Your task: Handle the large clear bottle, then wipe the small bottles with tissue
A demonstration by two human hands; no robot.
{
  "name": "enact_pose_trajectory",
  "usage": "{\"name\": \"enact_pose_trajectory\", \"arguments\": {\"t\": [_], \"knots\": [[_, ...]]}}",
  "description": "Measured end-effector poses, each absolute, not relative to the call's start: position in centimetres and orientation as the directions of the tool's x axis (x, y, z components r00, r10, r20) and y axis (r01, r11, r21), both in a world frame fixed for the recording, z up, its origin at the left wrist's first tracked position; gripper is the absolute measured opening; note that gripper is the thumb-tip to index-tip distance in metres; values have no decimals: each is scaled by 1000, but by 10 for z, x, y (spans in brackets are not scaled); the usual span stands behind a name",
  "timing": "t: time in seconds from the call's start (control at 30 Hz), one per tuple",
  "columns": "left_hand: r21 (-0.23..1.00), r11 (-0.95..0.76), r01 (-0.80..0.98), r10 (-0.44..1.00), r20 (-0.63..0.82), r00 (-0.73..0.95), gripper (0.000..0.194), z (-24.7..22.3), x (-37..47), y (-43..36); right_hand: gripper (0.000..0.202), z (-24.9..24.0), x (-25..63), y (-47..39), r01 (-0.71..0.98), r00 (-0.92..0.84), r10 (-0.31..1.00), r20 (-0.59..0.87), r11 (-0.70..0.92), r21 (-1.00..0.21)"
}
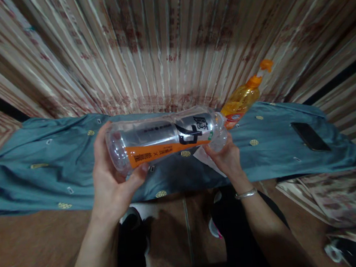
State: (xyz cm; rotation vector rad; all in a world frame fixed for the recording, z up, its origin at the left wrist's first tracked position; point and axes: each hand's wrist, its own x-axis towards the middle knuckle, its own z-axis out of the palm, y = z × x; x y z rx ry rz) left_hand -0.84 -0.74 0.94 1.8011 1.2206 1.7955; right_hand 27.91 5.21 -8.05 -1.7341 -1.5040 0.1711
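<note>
A large clear plastic bottle [162, 137] with a silver and orange label lies sideways in the air above the cloth, its base to the left. My left hand [112, 176] wraps around the base end, thumb along the near side. At the neck end, my right hand [228, 155] is closed on a small, clear, rounded plastic piece [218, 141]. Whether that piece is joined to the bottle I cannot tell. Just beyond this hand stands a pump bottle [242, 99] of orange liquid with an orange top. A white sheet [205, 158] lies partly under my right hand.
A teal patterned cloth [56, 174] covers the long narrow surface before me. On its right part lies a black phone [310, 136]. Behind it hangs a pleated striped curtain [154, 45]. My legs and shoes are below, over a brown tiled floor [49, 249].
</note>
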Motion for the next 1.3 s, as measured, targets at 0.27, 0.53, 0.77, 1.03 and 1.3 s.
{"name": "enact_pose_trajectory", "arguments": {"t": [0.27, 0.53, 0.77, 1.03, 1.3], "knots": [[742, -578, 339, 744, 650, -154, 92, 9, -10, -8, 80, -80, 278, 52, 771, 287, 873, 394, 33, -635], [732, -590, 340, 732, 663, -155, 91, 12, -6, -8, 81, -78, 278, 52, 763, 299, 882, 365, 9, -646], [741, -583, 332, 740, 653, -159, 91, 12, -7, -8, 83, -79, 278, 52, 755, 306, 880, 364, 9, -656], [746, -585, 319, 743, 650, -158, 92, 12, -6, -8, 82, -77, 278, 51, 759, 297, 886, 355, 7, -651], [741, -589, 323, 737, 656, -161, 93, 12, -6, -7, 82, -75, 277, 51, 761, 297, 892, 342, -5, -648]]}}
